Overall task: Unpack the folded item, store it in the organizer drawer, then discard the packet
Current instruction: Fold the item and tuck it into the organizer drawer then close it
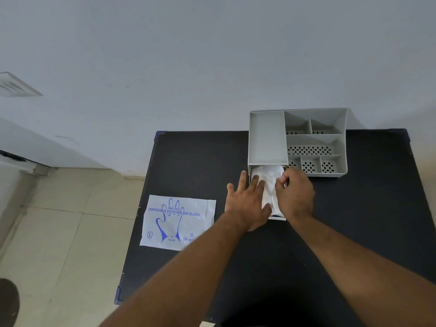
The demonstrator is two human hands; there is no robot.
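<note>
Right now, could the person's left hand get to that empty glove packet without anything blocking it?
Probably yes. The left hand rests on the folded gloves in the open drawer, and only bare dark table lies between it and the packet to its left.

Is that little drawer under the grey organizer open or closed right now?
Open. The drawer is pulled out toward the person from the grey organizer, with the white folded gloves lying inside under the left hand and right hand.
</note>
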